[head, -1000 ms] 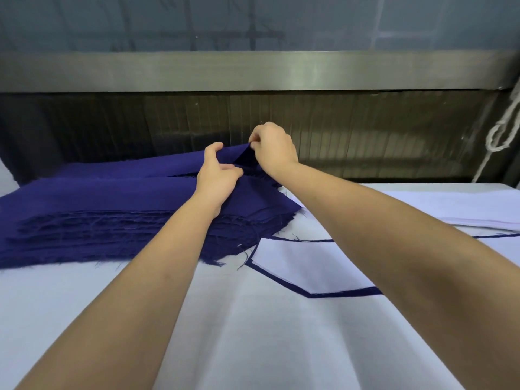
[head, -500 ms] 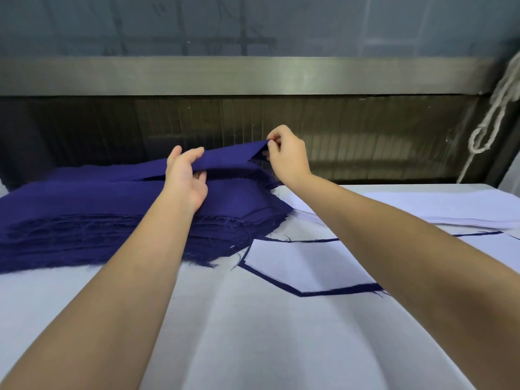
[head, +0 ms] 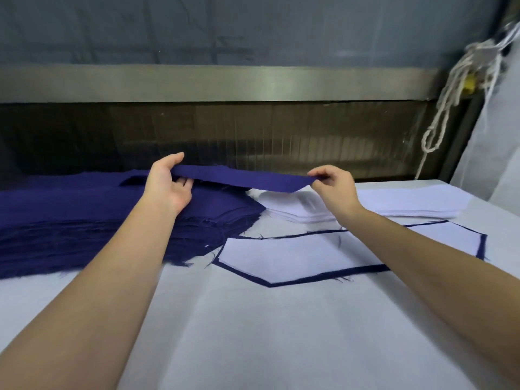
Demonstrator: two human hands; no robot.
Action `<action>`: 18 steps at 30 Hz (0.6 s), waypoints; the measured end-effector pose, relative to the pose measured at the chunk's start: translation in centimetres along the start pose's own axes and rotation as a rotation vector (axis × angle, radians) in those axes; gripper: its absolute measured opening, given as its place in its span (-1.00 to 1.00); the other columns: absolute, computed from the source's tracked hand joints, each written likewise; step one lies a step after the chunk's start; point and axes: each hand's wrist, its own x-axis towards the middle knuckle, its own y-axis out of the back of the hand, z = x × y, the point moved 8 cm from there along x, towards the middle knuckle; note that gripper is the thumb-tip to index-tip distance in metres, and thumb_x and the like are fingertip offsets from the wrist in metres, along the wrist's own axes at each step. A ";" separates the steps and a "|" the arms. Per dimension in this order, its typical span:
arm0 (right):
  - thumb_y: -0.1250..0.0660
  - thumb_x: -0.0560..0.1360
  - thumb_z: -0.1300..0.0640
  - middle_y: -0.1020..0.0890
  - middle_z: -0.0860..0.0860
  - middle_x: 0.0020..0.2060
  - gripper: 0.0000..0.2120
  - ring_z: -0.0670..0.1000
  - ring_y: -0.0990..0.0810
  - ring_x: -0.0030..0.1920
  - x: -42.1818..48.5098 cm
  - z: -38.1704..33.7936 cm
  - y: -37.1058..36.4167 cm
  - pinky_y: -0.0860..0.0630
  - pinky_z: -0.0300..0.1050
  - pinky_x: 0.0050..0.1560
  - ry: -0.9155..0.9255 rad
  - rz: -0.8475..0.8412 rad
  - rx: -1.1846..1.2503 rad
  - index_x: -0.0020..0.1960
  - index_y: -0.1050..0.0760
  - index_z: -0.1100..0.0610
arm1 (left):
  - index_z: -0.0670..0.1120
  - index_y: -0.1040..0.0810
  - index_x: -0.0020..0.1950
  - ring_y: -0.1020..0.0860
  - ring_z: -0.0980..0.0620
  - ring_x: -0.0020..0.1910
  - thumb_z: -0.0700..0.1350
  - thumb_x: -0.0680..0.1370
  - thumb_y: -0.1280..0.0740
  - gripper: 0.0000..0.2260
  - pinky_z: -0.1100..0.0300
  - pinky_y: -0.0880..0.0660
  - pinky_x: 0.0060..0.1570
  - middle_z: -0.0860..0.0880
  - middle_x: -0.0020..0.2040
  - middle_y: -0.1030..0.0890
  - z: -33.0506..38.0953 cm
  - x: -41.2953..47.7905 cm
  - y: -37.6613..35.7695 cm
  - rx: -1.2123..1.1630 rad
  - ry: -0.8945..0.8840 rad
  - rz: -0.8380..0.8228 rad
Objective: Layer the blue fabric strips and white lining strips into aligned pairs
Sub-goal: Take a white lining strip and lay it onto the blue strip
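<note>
Left hand (head: 168,184): grips the blue strip (head: 242,180), thumb on top and fingers curled underneath.
Right hand (head: 332,187): pinches the strip's pointed end between thumb and fingertips.
Blue strip: stretched in the air between the 2 hands; the part beyond the left hand trails down onto the blue stack (head: 84,220).
Blue stack: lies below and to the left of the left hand, frayed edges facing the person.
White lining stack (head: 408,204): lies below the right hand and runs on to its right.
Layered pair (head: 295,254): nearer the person than both hands, partly under the right forearm; white lining on blue, with a thin blue border showing.
Table (head: 281,333): white surface under both forearms.
Rope (head: 450,94): hangs well above and right of the right hand.
</note>
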 end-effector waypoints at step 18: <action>-0.35 0.47 0.33 -0.47 0.06 -0.04 -0.79 0.00 -0.51 -0.24 -3.6 4.4 15.0 -0.40 -0.15 -0.04 -0.040 0.080 -0.274 -0.13 -0.59 0.02 | -0.19 -0.39 0.36 -0.64 0.03 -0.11 -0.33 0.54 -0.28 -0.61 0.28 -0.54 -0.17 -0.10 -0.04 -0.61 -1.9 -5.0 -1.1 0.650 -0.183 -0.088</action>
